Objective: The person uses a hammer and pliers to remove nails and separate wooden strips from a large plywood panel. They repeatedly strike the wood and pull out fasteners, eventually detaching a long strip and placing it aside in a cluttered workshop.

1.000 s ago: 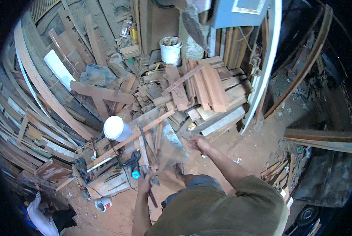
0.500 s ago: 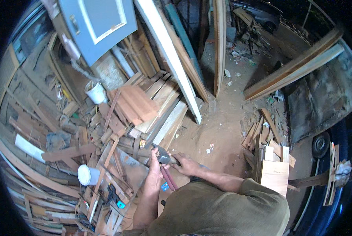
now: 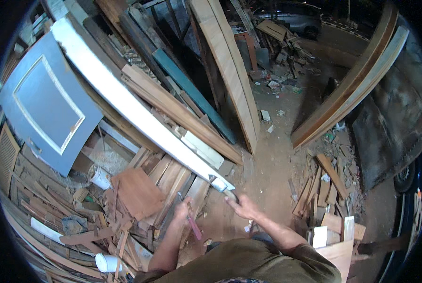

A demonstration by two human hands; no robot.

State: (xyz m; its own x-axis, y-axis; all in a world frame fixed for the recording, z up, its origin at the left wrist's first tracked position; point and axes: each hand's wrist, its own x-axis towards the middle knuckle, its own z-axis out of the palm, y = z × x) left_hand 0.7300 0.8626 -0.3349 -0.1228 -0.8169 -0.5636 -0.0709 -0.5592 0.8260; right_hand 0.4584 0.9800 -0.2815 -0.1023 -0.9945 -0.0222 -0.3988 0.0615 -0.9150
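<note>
My right hand point(image 3: 243, 207) is closed round the wooden handle of a hammer point(image 3: 219, 184). The hammer's grey metal head lies over the lower end of a long white-painted board point(image 3: 140, 120) that leans from the upper left; I cannot tell whether they touch. My left hand point(image 3: 182, 208) grips what look like pincers point(image 3: 195, 228) with pinkish-red handles. Their handles point back toward me, and a bit of metal sticks out beyond the fingers. Stacked planks point(image 3: 171, 181) lie just past my left hand.
A blue-grey door panel point(image 3: 50, 106) leans at the left. Tall boards point(image 3: 232, 75) stand ahead, and thick beams point(image 3: 345, 89) lean at the right. Scrap wood point(image 3: 322, 184) lies on the right, with a white bucket point(image 3: 108, 262) at the lower left. A car point(image 3: 291, 19) stands far off.
My hands have come apart; the right has moved the hammer forward and right to the white board's end. The left keeps the pincers. The view has shifted, bringing the boards closer.
</note>
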